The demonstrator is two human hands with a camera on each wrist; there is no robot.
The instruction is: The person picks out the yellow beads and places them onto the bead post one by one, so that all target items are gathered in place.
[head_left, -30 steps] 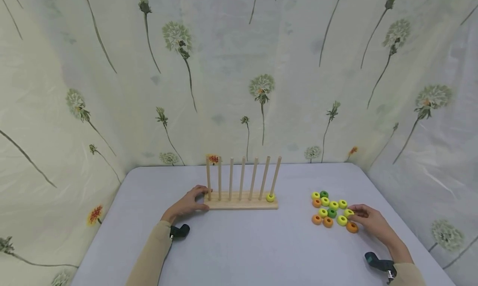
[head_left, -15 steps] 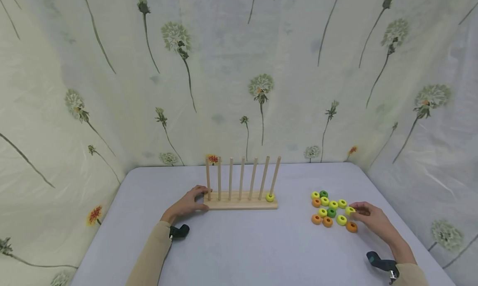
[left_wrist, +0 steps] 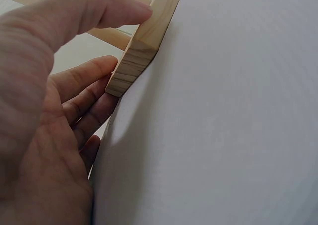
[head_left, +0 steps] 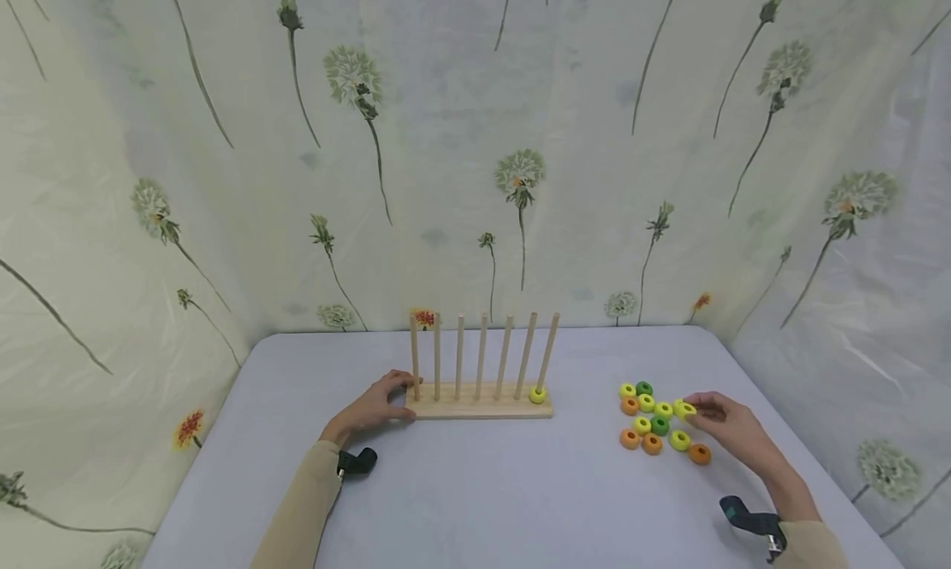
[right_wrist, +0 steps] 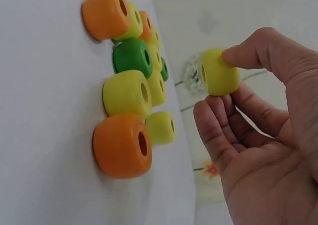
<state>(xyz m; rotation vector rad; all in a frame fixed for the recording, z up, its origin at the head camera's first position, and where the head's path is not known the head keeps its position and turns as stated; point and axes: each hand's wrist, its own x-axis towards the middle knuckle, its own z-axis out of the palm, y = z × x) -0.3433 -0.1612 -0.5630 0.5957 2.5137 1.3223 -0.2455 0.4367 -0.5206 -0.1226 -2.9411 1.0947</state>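
Observation:
My left hand (head_left: 375, 402) grips the left end of a wooden peg stand (head_left: 475, 407), thumb on its front edge and fingers behind; the left wrist view shows the grain of the stand's end (left_wrist: 131, 66). Several upright pegs rise from it, and a yellow bead (head_left: 538, 395) sits at the foot of the rightmost one. Between thumb and fingers, my right hand (head_left: 731, 429) pinches another yellow bead (right_wrist: 220, 72), raised off the table. Beneath and left of that hand lie loose beads, among them an orange bead (right_wrist: 123, 146) and a green bead (right_wrist: 133, 57).
The loose yellow, orange and green beads form a cluster on the right of the white table (head_left: 475, 495). A flowered curtain (head_left: 446, 139) hangs behind the table's back edge and along both sides. Dark camera mounts (head_left: 750, 519) are strapped at the wrists.
My right hand has lifted the pinched yellow bead from the right side of the cluster and moved it slightly up and left. The left hand and the stand have stayed put.

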